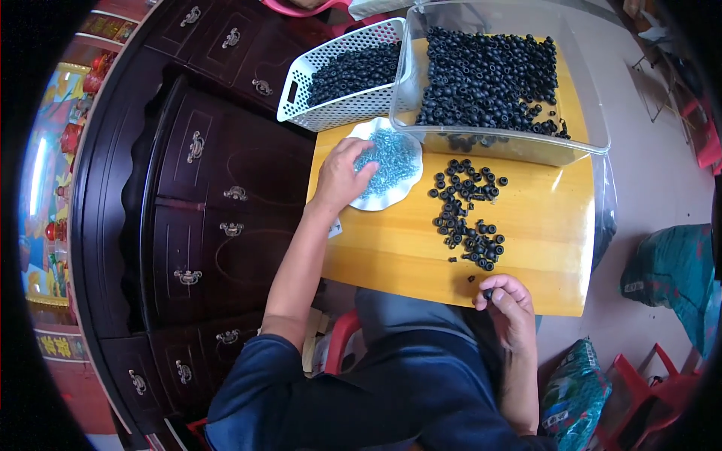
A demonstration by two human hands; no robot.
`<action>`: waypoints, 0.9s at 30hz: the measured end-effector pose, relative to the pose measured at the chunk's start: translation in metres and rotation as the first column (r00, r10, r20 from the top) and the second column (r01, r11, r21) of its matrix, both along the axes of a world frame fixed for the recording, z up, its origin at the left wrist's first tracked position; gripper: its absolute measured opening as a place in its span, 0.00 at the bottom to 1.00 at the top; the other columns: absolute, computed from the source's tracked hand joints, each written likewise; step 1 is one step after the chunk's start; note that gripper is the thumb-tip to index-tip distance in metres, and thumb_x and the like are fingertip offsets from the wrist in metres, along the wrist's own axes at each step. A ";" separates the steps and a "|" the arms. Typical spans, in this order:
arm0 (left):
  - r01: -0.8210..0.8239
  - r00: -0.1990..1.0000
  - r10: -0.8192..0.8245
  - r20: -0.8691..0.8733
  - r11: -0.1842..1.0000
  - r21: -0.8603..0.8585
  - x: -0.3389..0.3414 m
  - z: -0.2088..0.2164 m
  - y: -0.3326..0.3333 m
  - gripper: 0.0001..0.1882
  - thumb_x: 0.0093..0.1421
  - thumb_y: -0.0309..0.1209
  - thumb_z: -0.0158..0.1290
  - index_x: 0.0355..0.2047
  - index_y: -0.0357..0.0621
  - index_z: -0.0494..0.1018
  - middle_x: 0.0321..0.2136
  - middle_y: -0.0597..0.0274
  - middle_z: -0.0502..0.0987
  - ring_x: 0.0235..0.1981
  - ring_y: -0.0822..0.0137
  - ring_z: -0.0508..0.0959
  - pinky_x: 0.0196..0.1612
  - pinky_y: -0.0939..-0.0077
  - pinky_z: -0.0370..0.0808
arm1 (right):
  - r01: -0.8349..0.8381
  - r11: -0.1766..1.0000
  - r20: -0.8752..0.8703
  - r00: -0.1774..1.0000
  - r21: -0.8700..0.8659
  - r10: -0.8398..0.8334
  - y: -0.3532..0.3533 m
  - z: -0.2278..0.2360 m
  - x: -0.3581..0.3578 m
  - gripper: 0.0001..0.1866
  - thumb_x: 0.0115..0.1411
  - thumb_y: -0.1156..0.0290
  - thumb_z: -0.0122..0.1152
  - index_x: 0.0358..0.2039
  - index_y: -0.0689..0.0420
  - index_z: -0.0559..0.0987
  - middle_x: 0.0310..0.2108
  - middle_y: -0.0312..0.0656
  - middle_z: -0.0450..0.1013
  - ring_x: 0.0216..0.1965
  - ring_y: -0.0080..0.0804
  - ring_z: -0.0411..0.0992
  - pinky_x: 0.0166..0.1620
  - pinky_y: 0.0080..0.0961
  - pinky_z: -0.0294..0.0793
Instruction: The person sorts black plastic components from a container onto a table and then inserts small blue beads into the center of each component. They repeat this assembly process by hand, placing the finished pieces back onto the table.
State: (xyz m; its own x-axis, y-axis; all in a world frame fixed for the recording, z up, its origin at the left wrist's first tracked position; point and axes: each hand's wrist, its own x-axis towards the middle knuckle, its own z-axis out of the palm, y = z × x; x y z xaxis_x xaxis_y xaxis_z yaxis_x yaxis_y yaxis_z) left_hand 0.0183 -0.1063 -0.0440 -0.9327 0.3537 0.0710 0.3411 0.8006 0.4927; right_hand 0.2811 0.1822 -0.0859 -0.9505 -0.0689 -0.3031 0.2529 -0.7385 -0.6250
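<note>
At the left of the table, my left hand (pixel 342 177) reaches over a white scalloped plate (pixel 374 203) heaped with small clear bluish pieces (pixel 395 154). Its thumb and fingers are apart at the heap, and nothing shows between them. Near the front edge, my right hand (pixel 513 307) pinches a small round black part (pixel 488 294) between thumb and fingers. Between the hands and the bins lies a loose spread of similar black ring-shaped parts (pixel 470 244), some showing a pale centre.
A clear plastic bin (pixel 511 139) of black parts stands at the back of the yellow wooden table (pixel 549 225). Left of it sits a white perforated basket (pixel 342 116), also full. A dark wooden cabinet (pixel 214 150) flanks the left side. Green sacks (pixel 575 395) and red stools are on the right.
</note>
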 end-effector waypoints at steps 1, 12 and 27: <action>0.054 0.996 -0.055 -0.075 0.998 -0.013 -0.001 0.006 0.004 0.26 0.53 0.35 0.64 0.51 0.39 0.75 0.51 0.48 0.75 0.53 0.49 0.75 0.56 0.61 0.72 | -0.002 1.000 -0.002 1.000 0.003 0.002 0.001 0.000 0.000 0.12 0.64 0.67 0.60 0.42 0.63 0.78 0.30 0.42 0.75 0.33 0.28 0.73 0.43 0.26 0.74; 0.251 0.937 -0.275 -0.213 0.959 -0.132 -0.019 -0.008 0.011 0.22 0.59 0.36 0.58 0.52 0.39 0.74 0.54 0.47 0.73 0.57 0.48 0.71 0.60 0.58 0.68 | 0.000 1.000 0.004 1.000 0.000 0.000 0.000 -0.001 -0.002 0.13 0.63 0.66 0.61 0.41 0.63 0.78 0.30 0.41 0.75 0.32 0.29 0.73 0.42 0.26 0.73; 0.101 0.971 -0.124 -0.202 0.988 -0.121 0.012 0.001 0.010 0.23 0.53 0.31 0.63 0.50 0.39 0.76 0.49 0.49 0.77 0.51 0.50 0.76 0.55 0.62 0.72 | -0.004 1.000 0.016 1.000 0.001 0.004 0.001 0.002 -0.001 0.13 0.63 0.66 0.60 0.42 0.63 0.78 0.31 0.41 0.75 0.33 0.28 0.72 0.43 0.26 0.72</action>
State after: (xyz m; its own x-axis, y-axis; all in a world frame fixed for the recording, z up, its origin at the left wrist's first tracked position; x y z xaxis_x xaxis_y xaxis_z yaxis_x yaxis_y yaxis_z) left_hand 0.0299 -0.0966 -0.0425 -0.8550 0.4720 0.2151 0.5182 0.7959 0.3131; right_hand 0.2798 0.1831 -0.0837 -0.9451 -0.0723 -0.3185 0.2659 -0.7369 -0.6216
